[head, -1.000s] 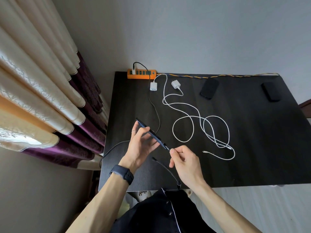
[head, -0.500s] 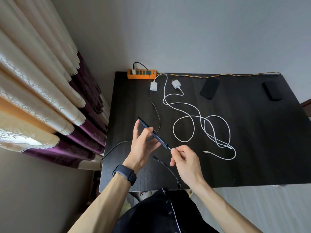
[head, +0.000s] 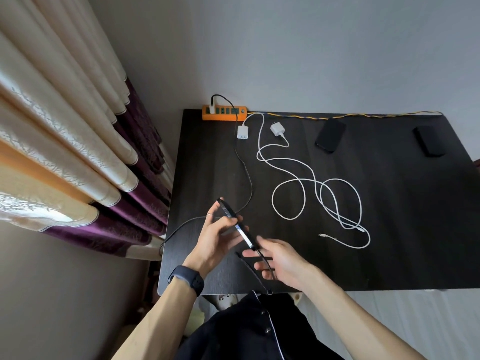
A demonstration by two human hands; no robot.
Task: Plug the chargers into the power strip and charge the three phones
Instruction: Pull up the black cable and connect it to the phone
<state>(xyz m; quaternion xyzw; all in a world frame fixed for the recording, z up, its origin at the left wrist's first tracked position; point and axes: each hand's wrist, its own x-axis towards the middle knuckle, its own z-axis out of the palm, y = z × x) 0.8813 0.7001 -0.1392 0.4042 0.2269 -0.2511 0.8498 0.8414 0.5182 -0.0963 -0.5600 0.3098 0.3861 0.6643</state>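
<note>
The held phone [head: 237, 224] sits edge-on in the lower middle of the frame, above the counter's [head: 389, 229] near left part, gripped by the left hand [head: 218, 237] with its fingers curled round the upper half. Half a second ago the right hand [head: 283, 261] pinched the plug of the black cable [head: 248, 183] against the phone's lower end; now its fingers are spread and relaxed, gripping nothing, just below and right of that end, and the cable's tip meets the phone there, though whether it is fully seated cannot be told. The phone itself has barely shifted. The black cable runs up the counter to the plugged charger [head: 212, 109] in the leftmost socket of the orange power strip [head: 224, 113] at the upper-left corner of the counter. Just below the strip lie 2 loose chargers, the left charger [head: 242, 132] and the right charger [head: 277, 128], their white cables [head: 324, 193] looped together across the middle of the counter. The middle phone [head: 330, 135] and the far phone [head: 428, 141] lie flat toward the upper right, well apart, as before. A dark watch [head: 187, 279] circles the left wrist. Cream and purple curtains [head: 65, 152] fill the left of the frame.
</note>
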